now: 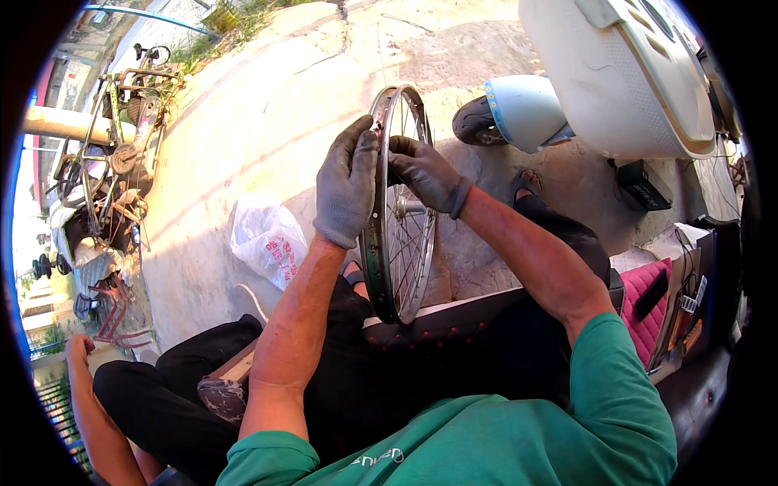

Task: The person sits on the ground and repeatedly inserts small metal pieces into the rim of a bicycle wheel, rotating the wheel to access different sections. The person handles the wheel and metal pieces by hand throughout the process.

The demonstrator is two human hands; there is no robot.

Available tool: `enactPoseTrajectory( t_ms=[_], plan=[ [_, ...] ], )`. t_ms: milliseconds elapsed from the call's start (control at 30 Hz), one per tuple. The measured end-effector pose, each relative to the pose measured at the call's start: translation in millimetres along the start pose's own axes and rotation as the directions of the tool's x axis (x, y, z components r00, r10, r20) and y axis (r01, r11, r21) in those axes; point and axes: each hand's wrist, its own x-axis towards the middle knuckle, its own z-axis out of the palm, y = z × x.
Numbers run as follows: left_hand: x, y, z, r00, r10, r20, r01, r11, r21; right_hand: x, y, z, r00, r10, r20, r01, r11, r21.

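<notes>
A bare bicycle wheel (374,259) with a silver rim, thin spokes and no tyre stands upright in front of me. My left hand (347,185), in a grey work glove, lies along the rim's left side with its fingers pointing up and closed against it. On the other side my right hand (429,174), also gloved, has its fingers curled at the rim's upper part, near the spokes. The tips of the right fingers are partly hidden, and any small part between them cannot be made out. The hub (409,207) shows below my right hand.
A crumpled white plastic bag (267,239) lies on the concrete left of the wheel. Bicycle frames and parts (121,158) are heaped at far left. A white scooter (624,89) stands at upper right, near a black box (644,185). Another person's arm (97,413) shows at lower left.
</notes>
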Motion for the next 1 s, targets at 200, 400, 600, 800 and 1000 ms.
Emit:
enactPoseTrajectory(
  t_ms=[200,400,600,800,1000],
  plan=[
    [7,-3,-2,1.0,0.014,-0.006,-0.014,1.0,0.022,-12,-29,11,0.986,-0.13,-0.105,0.072,0.896,-0.437],
    [7,-5,-5,0.994,0.1,-0.035,-0.097,0.993,0.067,-79,-78,10,0.999,0.02,0.027,0.018,0.376,-0.927],
    [9,-8,4,0.999,0.044,-0.008,-0.044,0.998,-0.049,-107,-62,23,0.918,0.329,0.223,0.17,0.181,-0.969],
    [12,-1,4,0.998,-0.051,0.044,0.053,0.997,-0.051,-99,-47,21,0.919,0.268,0.29,0.196,0.329,-0.924],
    [15,-2,11,0.995,-0.089,0.044,0.097,0.971,-0.217,-71,-49,13,0.969,0.038,0.245,0.197,0.48,-0.855]
  ],
)
